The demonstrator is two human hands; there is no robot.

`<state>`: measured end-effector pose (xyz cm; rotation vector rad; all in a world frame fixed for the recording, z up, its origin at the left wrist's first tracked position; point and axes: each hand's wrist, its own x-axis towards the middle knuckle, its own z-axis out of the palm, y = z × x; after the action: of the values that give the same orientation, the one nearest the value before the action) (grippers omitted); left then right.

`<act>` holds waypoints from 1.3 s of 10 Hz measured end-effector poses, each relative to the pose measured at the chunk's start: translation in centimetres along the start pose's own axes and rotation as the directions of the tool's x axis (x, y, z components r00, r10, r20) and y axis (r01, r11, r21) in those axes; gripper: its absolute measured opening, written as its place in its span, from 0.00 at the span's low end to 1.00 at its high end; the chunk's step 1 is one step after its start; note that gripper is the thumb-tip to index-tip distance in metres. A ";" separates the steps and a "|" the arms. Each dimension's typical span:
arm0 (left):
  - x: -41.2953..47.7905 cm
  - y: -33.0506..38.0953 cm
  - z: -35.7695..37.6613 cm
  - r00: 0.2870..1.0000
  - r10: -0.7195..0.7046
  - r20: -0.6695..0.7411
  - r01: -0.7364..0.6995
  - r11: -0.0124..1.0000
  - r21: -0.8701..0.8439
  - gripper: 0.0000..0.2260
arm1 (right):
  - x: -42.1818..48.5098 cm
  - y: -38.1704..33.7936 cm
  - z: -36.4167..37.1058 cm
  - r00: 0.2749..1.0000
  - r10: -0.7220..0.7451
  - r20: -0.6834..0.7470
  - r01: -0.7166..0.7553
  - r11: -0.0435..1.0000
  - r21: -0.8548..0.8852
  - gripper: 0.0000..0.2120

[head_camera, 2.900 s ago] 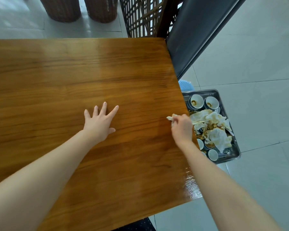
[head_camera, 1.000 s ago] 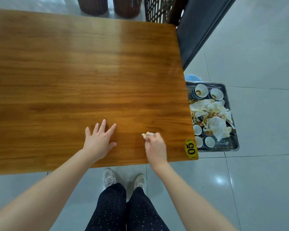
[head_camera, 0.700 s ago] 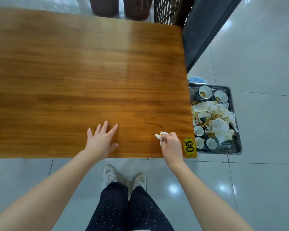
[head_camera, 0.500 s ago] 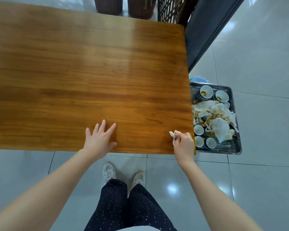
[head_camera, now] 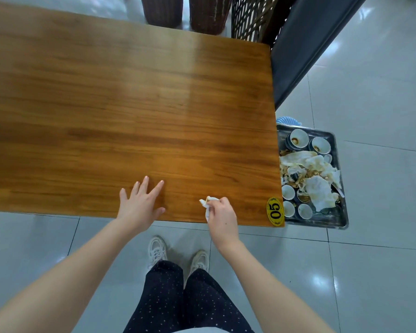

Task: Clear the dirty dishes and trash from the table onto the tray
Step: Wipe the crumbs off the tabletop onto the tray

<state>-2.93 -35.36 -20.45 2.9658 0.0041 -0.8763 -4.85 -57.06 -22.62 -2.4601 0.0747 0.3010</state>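
- Your right hand [head_camera: 222, 217] pinches a small white tissue wad [head_camera: 208, 203] in curled fingers, at the near edge of the table [head_camera: 130, 104], right of its middle. I cannot tell whether the wad touches the wood or sits just above it.
- Your left hand [head_camera: 141, 205] lies flat on the table just left of the right one, fingers straight and spread, holding nothing.
- The tray [head_camera: 342, 223] sits lower than the tabletop, just past the table's right edge, beside the yellow 05 tag [head_camera: 275, 211].
- The tray already carries the small cups [head_camera: 298, 138] and a heap of stained, crumpled napkins [head_camera: 318, 188], so the bulk of the clearing looks done.
- The only trash I see at the table is the wad in your right hand. What looks left is to carry it right, past the tag, and drop it onto the tray.
- The table's left end runs out of view, so I cannot vouch for that part.
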 end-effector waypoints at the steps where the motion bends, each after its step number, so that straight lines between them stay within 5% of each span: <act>1: 0.2 -0.7 -0.1 1.000 -0.001 -0.012 0.001 1.000 -0.016 0.34 | 1.3 -0.9 -0.1 1.000 -0.009 -0.006 0.009 1.000 -0.019 0.13; 6: 2.0 -5.7 -0.9 1.000 0.012 -0.016 -0.012 0.999 -0.049 0.34 | 7.2 -6.5 3.8 0.965 -0.235 0.114 0.257 0.933 -0.251 0.15; 8: 2.5 -7.2 -1.7 0.999 0.032 -0.011 -0.033 0.998 -0.051 0.34 | 9.7 -3.8 0.6 0.994 0.034 -0.107 -0.054 0.981 -0.187 0.14; 10: 2.5 -7.6 -3.0 0.998 0.064 -0.009 -0.065 0.996 -0.058 0.34 | 9.2 -5.9 3.0 0.984 0.110 -0.143 -0.139 0.967 -0.214 0.14; 13: 2.6 -6.9 -3.8 0.998 0.050 -0.027 -0.051 0.996 -0.067 0.34 | 8.6 -7.4 4.7 0.979 -0.184 0.093 0.205 0.918 -0.341 0.19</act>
<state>1.15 -28.28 -19.02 2.9009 -0.0393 -0.8152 3.54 -48.14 -23.74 -2.7798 -0.2713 0.3224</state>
